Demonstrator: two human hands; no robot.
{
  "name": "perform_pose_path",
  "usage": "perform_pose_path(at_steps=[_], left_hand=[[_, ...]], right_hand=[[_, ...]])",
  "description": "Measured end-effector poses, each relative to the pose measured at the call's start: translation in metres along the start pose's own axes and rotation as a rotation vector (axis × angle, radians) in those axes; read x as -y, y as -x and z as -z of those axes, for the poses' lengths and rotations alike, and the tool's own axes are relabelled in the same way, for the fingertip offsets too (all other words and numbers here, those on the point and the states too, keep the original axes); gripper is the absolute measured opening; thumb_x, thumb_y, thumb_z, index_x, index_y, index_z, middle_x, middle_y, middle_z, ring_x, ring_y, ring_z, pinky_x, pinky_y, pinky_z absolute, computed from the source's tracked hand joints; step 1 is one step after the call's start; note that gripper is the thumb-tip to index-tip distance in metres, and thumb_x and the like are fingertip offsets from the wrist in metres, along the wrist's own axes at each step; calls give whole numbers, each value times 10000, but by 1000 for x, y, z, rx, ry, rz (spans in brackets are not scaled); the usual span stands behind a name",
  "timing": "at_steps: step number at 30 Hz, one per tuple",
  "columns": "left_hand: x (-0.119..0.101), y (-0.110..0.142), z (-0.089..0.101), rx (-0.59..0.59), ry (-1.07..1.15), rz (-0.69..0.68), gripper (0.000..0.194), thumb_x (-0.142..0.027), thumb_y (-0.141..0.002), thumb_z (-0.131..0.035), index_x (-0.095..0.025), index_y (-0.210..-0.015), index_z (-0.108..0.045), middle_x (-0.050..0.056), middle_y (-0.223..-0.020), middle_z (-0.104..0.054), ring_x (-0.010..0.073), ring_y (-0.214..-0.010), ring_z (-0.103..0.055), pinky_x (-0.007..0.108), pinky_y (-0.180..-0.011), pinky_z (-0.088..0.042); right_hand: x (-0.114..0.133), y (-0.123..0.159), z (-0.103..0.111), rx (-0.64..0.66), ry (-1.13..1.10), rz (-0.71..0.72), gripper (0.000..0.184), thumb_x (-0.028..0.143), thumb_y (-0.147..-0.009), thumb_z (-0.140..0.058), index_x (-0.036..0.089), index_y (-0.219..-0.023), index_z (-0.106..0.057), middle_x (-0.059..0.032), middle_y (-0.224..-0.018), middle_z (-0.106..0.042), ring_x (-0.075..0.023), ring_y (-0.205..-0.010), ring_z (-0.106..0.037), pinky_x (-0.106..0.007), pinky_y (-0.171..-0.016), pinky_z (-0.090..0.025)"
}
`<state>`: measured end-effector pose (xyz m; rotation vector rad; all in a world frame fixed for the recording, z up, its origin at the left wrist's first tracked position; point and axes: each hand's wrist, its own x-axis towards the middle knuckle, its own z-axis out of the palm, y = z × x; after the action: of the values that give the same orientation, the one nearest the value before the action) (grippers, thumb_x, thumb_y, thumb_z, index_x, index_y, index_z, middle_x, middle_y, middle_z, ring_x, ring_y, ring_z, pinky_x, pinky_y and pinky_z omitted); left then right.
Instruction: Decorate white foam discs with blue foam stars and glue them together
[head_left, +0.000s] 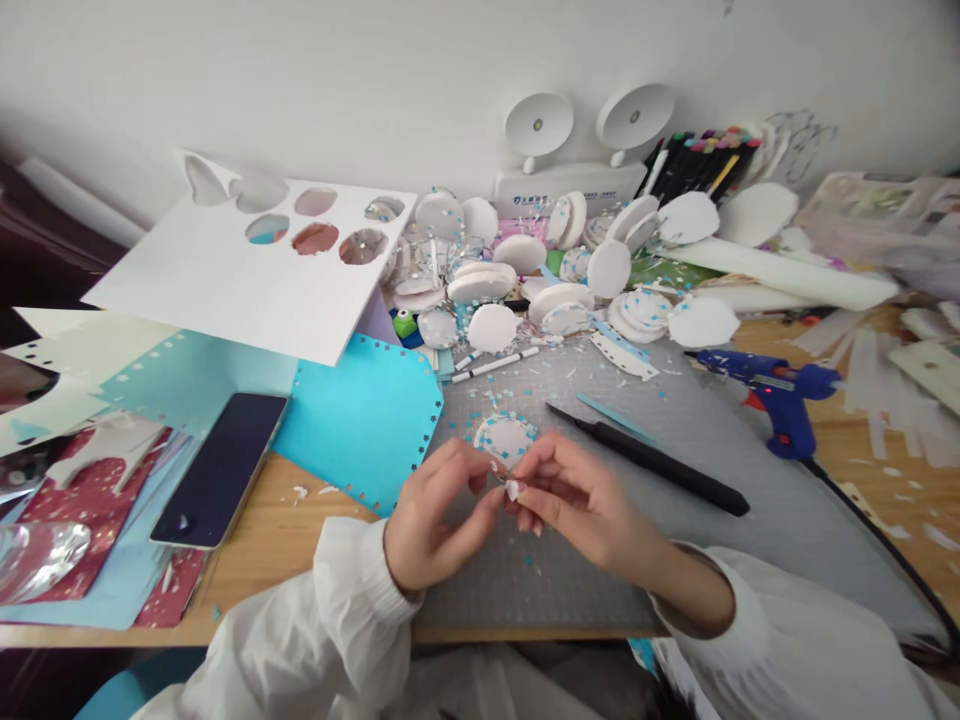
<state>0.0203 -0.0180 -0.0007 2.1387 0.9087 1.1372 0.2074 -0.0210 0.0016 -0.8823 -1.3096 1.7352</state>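
Observation:
Close together over the cutting mat [592,590], my two hands meet at a small white piece [513,490], too small to name. My right hand [589,495] pinches it between thumb and fingertips. Beside it, my left hand [442,515] is curled with thumb and forefinger near the same piece; whatever lies between these fingertips is too small to make out. Just beyond the fingers lies a white paper disc [504,437] edged with blue star confetti. A black tweezers-like tool [660,465] and a pale blue strip [615,415] lie to the right.
Several white discs [493,328] are heaped at the back, before a twin-headed lamp [570,185]. A blue glue gun [784,395] stands at right, its cord running forward. At left are a phone [221,470], blue punched paper [356,420] and a white board with holes [225,260].

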Motion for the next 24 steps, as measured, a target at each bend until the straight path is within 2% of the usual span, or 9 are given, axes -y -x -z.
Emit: perform_pose_path(at_steps=[4,10,17,24], left_hand=[[2,0,2,52,-114,-109,167,-93,-826,-532,-135,-986,-553,90,-871,-593,174,-799,-559,293,-702,-483],[4,-1,-2,23,-332,-198,118,-71,-831,-538,-151,-918,-542,50,-782,-593,152,-697,-524,263,-617,-444],[2,-3,-7,41,-541,-249,133,-53,-790,-478,-156,-743,-546,34,-658,-549,170,-624,-461,289,-571,-395],[-4,-2,-2,47,-549,-315,109,-84,-829,-483,-145,-772,-553,33,-669,-521,168,-635,-449,298,-596,-390]], right_hand=[[-3,2,2,36,102,24,92,276,-899,-563,199,-885,-515,18,-741,-571,-79,-654,-589,-202,-600,-493],[-9,3,3,43,231,132,29,216,-901,-544,210,-887,-520,15,-778,-572,-85,-663,-597,-204,-604,-509],[-14,1,3,-71,658,523,107,114,-844,-576,207,-884,-541,-23,-826,-651,-127,-775,-638,-240,-700,-528],[-6,3,1,-82,765,746,141,76,-839,-553,191,-921,-550,-51,-828,-678,-143,-819,-660,-246,-727,-549]])
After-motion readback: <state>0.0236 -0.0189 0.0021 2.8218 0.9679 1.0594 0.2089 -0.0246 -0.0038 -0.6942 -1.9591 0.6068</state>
